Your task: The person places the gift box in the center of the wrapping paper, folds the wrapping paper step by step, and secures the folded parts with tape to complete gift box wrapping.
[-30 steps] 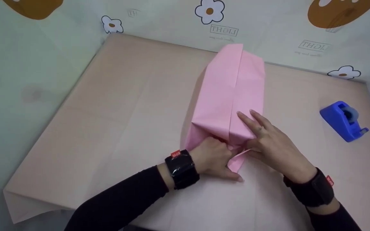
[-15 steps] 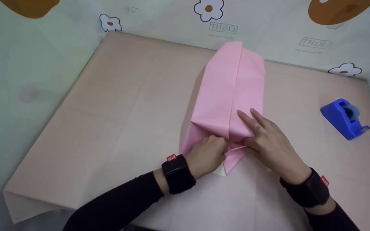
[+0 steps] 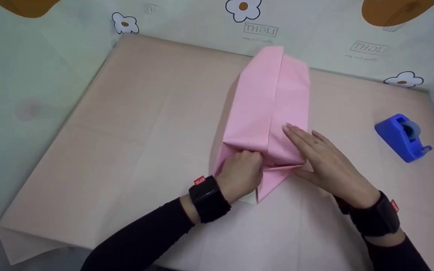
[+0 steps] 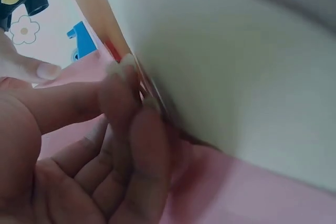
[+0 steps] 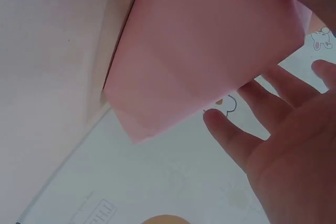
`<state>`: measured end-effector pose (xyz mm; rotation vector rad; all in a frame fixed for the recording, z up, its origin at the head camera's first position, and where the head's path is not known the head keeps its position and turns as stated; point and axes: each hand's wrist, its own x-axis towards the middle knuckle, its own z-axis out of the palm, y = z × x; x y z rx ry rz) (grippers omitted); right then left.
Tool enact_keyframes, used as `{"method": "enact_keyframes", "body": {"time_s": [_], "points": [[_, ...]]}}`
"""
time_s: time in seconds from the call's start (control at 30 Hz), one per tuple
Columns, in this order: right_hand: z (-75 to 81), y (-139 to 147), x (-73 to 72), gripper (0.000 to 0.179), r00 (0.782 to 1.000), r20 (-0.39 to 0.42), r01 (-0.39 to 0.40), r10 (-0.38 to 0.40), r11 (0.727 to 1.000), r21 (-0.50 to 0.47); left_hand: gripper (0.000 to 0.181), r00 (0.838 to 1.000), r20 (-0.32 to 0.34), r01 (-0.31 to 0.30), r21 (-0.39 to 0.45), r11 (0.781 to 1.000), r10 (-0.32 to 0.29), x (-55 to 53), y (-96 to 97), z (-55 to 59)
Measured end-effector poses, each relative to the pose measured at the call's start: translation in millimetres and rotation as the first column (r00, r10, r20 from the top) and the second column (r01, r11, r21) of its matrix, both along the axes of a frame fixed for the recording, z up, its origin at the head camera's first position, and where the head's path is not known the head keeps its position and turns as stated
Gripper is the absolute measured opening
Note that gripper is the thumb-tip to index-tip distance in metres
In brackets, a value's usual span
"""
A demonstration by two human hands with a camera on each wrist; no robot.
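Pink paper (image 3: 252,109) is pinched by the left hand (image 3: 241,172), head view hiding the fingertips (image 4: 149,129); right hand (image 3: 328,169) outstretched.

The paper wrap (image 3: 256,103) is matt, lightly creased. The tape dispenser (image 3: 398,140) looks like smooth plastic, the sleeves (image 3: 141,237) like matt cloth, the table cover (image 3: 145,113) smooth and matt.

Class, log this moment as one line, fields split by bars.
pink paper package: near end unclosed | left hand: fingers curled there | right hand: fingers extended, package's right side | blue tape dispenser: apart, untouched
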<state>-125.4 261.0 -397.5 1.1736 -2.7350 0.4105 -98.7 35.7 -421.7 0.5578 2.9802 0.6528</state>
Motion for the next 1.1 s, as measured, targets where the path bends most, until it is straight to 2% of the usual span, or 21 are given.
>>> {"method": "enact_keyframes", "body": {"time_s": [0.17,0.27,0.37,0.47,0.53,0.63,0.7,0.77,0.87,0.93,1.0,1.07,1.1], "points": [[-3.0,-0.1,-2.8,0.110,0.999,-0.032,0.036,-0.036,0.999,0.002,0.012,0.993,-0.113,-0.041,-0.106,0.994,0.029,2.4,7.6,0.4],[-3.6,-1.4,-2.7,0.106,0.998,-0.021,0.053,-0.053,0.999,0.005,0.012,0.980,-0.197,-0.067,-0.179,0.982,0.031,5.0,11.1,-0.7],[-4.9,-3.8,-2.1,0.103,0.997,-0.034,0.070,-0.070,0.998,0.001,0.013,0.959,-0.281,-0.098,-0.250,0.963,0.025,7.3,13.1,-2.3],[-7.1,-6.8,-1.7,0.096,0.993,-0.087,0.081,-0.081,0.997,-0.006,0.014,0.938,-0.348,-0.124,-0.310,0.943,0.009,7.7,15.0,-4.2],[-9.0,-8.5,-1.7,0.092,0.988,-0.126,0.084,-0.085,0.996,-0.015,0.014,0.926,-0.377,-0.145,-0.350,0.926,0.003,6.6,16.2,-5.1],[-11.2,-9.7,-1.7,0.086,0.983,-0.163,0.079,-0.082,0.997,-0.026,0.016,0.919,-0.394,-0.169,-0.399,0.901,-0.002,6.1,16.0,-5.2],[-11.5,-10.2,-1.6,0.084,0.983,-0.167,0.077,-0.082,0.996,-0.032,0.016,0.922,-0.387,-0.166,-0.412,0.896,-0.007,9.1,13.9,-3.5],[-11.4,-11.1,-1.6,0.082,0.984,-0.161,0.078,-0.082,0.996,-0.033,0.018,0.922,-0.387,-0.154,-0.406,0.901,-0.017,14.9,10.9,-1.0],[-11.3,-12.6,-2.0,0.078,0.986,-0.142,0.082,-0.086,0.996,-0.034,0.026,0.935,-0.353,-0.103,-0.345,0.933,-0.027,27.4,6.3,3.5],[-11.2,-13.2,-2.2,0.077,0.987,-0.136,0.086,-0.090,0.996,-0.031,0.032,0.958,-0.287,-0.050,-0.276,0.960,-0.032,33.7,3.6,5.6],[-11.0,-13.3,-2.3,0.077,0.986,-0.136,0.091,-0.094,0.995,-0.027,0.037,0.983,-0.181,0.004,-0.198,0.980,-0.041,37.0,0.6,5.8],[-10.8,-12.9,-2.1,0.077,0.986,-0.138,0.095,-0.097,0.995,-0.022,0.033,0.998,-0.052,0.039,-0.116,0.992,-0.046,36.3,-2.3,3.8],[-10.8,-12.7,-2.0,0.078,0.986,-0.138,0.097,-0.099,0.995,-0.019,0.030,0.999,0.016,0.045,-0.069,0.997,-0.044,34.8,-3.9,2.4]]}}
